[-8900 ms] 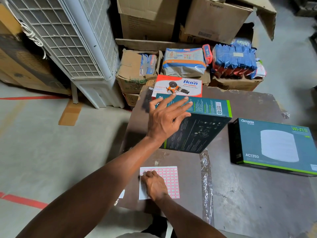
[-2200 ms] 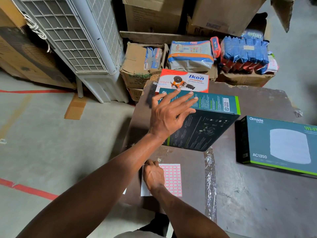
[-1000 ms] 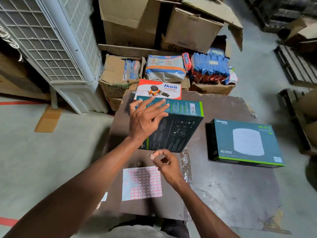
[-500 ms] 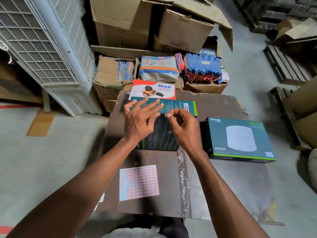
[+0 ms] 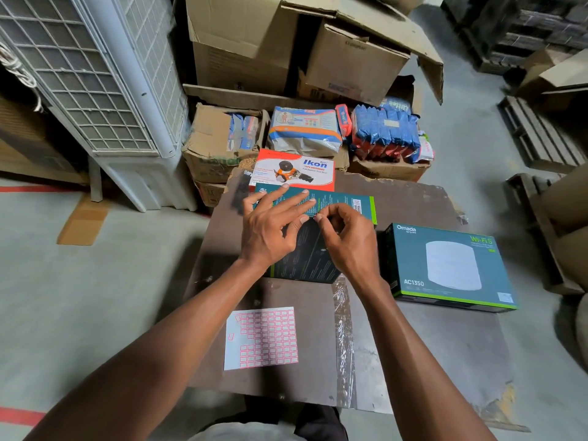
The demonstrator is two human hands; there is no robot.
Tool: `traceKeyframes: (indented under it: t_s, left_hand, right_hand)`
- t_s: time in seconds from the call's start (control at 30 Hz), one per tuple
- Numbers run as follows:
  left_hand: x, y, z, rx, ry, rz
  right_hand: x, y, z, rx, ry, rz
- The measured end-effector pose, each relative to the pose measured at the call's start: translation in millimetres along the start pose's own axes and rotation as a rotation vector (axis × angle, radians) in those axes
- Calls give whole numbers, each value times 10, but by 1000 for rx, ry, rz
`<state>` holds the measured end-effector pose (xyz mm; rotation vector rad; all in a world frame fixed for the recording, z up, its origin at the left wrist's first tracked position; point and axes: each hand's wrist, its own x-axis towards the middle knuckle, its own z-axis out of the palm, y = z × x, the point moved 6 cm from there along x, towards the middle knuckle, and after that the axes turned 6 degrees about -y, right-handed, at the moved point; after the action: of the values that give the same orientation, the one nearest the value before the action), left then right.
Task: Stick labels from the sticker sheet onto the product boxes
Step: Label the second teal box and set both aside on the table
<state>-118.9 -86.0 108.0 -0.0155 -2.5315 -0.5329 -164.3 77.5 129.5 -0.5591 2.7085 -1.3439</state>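
Note:
A dark teal product box (image 5: 345,202) stands tilted at the far middle of the brown table (image 5: 429,345). My left hand (image 5: 270,230) rests on it with fingers straight and spread. My right hand (image 5: 346,243) is at the box's upper edge, beside my left fingertips, thumb and forefinger pinched on a small label (image 5: 317,217) that is barely visible. The sticker sheet (image 5: 262,337), white with pink-framed labels and several blank spots, lies flat near the table's front edge. A second teal box (image 5: 445,265) marked AC1350 lies flat to the right.
An orange and white Ikon box (image 5: 296,170) lies behind the tilted box. Cardboard cartons (image 5: 241,43) and wrapped packs (image 5: 385,135) are stacked past the table's far edge. A white air cooler (image 5: 95,74) stands at left, wooden pallets (image 5: 537,135) at right.
My right hand left the sticker sheet, pinching a label, and rose to the tilted box's upper edge beside my left fingers. My left hand stayed on the box.

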Motion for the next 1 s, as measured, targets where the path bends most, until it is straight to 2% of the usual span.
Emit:
traceKeyframes:
  t_s: [0.23,0.33,0.5,0.6,0.83,1.0]
  left_hand:
    - [-4,24,-30,-20,14,1]
    - [1,24,-35,-19,12,-3]
    - [38,3,-17,-16,8,-10]
    - [23,2,-14,-14,13,-5]
    - [46,-1,-12,-1,4,6]
    - [62,-24,-7,-4,8,-5]
  right_hand:
    - [-43,-85,-60,-174,87,-4]
    - [-40,-87,-108,-160,108,-27]
    - [-105,-153,-162,-239,213,-245]
    - [-32,-159,-39,-403,164,-327]
    - [4,-35,-78,-557,221,-289]
    - [-3,23,-130,-514,249,-275]
